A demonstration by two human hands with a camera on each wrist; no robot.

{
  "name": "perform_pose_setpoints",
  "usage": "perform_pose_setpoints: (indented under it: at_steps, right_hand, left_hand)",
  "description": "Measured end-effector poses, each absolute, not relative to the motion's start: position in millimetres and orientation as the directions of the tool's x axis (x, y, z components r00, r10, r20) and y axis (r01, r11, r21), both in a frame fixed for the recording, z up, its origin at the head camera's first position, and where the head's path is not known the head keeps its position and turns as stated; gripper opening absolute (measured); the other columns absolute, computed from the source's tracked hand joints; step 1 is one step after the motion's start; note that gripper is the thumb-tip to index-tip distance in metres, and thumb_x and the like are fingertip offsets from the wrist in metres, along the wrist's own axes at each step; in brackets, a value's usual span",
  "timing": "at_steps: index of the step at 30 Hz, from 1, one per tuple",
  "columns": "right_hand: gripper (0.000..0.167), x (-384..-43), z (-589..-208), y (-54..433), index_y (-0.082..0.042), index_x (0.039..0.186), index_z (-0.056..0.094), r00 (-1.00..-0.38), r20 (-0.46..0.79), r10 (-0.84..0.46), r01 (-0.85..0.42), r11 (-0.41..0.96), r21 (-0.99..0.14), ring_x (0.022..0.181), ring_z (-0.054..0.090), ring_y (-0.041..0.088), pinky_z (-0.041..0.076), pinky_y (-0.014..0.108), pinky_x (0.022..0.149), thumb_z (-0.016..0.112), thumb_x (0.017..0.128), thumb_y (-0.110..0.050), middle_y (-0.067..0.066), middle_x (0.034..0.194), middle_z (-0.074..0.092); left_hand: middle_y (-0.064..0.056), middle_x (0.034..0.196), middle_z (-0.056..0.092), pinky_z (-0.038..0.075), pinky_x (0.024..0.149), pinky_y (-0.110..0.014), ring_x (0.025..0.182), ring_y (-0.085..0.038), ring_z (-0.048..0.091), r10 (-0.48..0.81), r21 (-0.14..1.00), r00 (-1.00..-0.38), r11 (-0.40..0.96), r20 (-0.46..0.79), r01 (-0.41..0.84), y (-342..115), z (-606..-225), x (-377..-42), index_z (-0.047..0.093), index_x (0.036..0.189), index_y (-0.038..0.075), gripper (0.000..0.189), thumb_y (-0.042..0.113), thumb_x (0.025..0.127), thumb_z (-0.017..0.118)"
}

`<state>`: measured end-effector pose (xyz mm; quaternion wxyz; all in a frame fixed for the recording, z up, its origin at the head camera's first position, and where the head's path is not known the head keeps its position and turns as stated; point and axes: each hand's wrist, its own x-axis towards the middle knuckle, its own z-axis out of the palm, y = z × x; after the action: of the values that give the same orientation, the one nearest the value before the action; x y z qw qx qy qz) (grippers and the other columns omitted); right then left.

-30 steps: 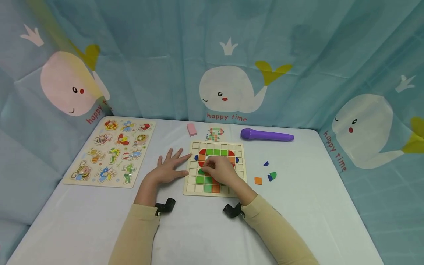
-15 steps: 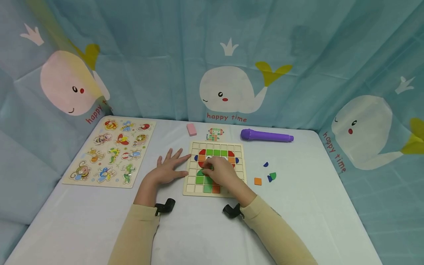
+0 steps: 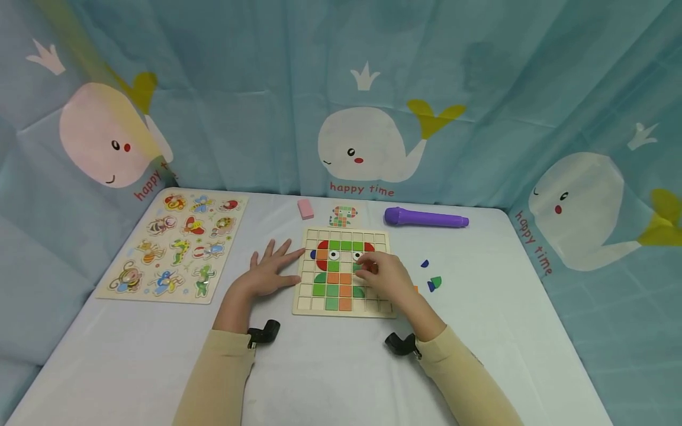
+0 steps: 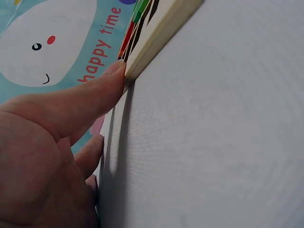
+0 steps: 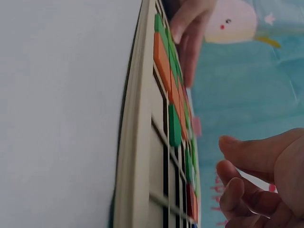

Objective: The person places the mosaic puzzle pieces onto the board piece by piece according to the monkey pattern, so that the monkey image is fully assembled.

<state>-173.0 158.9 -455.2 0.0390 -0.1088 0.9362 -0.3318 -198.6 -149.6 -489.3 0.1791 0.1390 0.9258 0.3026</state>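
Note:
My left hand (image 3: 269, 275) lies on the white cloth with fingers spread, thumb and index fingertip at the left edge of a wooden grid board (image 3: 314, 304). In the left wrist view that thumb (image 4: 102, 88) touches the board's side. Orange, green, red and blue tiles form a figure with two round eye tiles (image 3: 334, 255) on the grid. A green quarter-round tile (image 3: 320, 277) sits in a left square. My right hand (image 3: 388, 277) hovers over the board's right part, fingers loosely bent. Nothing shows between thumb and fingers in the right wrist view. It hides some right-hand squares.
Right of the board lie a blue half-round tile (image 3: 424, 264), a green tile (image 3: 436, 281), another blue tile (image 3: 431, 286) and a mostly hidden orange one. Behind stand a pattern card (image 3: 343, 216), pink block (image 3: 305, 209) and purple microphone (image 3: 426, 218). An insect puzzle board (image 3: 173, 248) lies left.
My right hand has let go of the green quarter-round tile, left in its square, and moved right across the board, uncovering the figure's middle. The left hand stays in place.

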Motion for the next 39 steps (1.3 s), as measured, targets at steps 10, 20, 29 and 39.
perform_pose_setpoints:
  at_steps: [10,20,29,39]
  right_hand:
    - [0.02,-157.2,-451.6,203.0,-0.013,0.109,0.074,-0.988,-0.057,-0.145,-0.072,0.75,-0.657,0.079,0.06,0.015,0.05,0.029,0.066,0.078,0.09,-0.019,-0.001,0.093,0.07]
    - [0.028,-143.9,-453.4,252.3,-0.011,0.111,0.075,-0.978,-0.147,-0.151,-0.039,0.816,-0.577,0.078,0.054,0.017,0.045,0.029,0.064,0.082,0.085,-0.018,0.003,0.1,0.072]
    - [0.025,-141.9,-460.9,268.0,-0.008,0.107,0.074,-0.97,-0.194,-0.149,-0.021,0.839,-0.543,0.074,0.05,0.017,0.042,0.03,0.063,0.082,0.083,-0.012,0.001,0.091,0.067]
    - [0.023,-149.9,-463.8,259.1,-0.011,0.098,0.07,-0.964,-0.225,-0.145,0.007,0.826,-0.564,0.08,0.051,0.019,0.044,0.031,0.068,0.084,0.081,-0.015,0.002,0.091,0.062]
  left_hand:
    - [-0.01,0.171,0.009,-0.017,0.117,-0.068,0.155,-0.04,-0.015,0.374,0.626,-0.896,0.765,-0.239,0.152,-150.1,-485.1,-197.0,0.037,0.158,0.028,0.073,0.04,0.093,0.07]
    - [-0.01,0.171,0.009,-0.016,0.117,-0.068,0.155,-0.04,-0.015,0.374,0.623,-0.896,0.766,-0.237,0.155,-150.0,-484.8,-197.8,0.037,0.158,0.028,0.073,0.041,0.093,0.07]
    - [-0.012,0.171,0.008,-0.016,0.116,-0.069,0.155,-0.041,-0.015,0.385,0.621,-0.892,0.766,-0.238,0.164,-148.5,-482.6,-196.8,0.037,0.158,0.027,0.073,0.041,0.094,0.069]
    - [-0.011,0.171,0.008,-0.016,0.116,-0.069,0.155,-0.041,-0.015,0.377,0.615,-0.892,0.773,-0.25,0.154,-149.3,-481.7,-195.7,0.036,0.158,0.027,0.074,0.04,0.094,0.069]
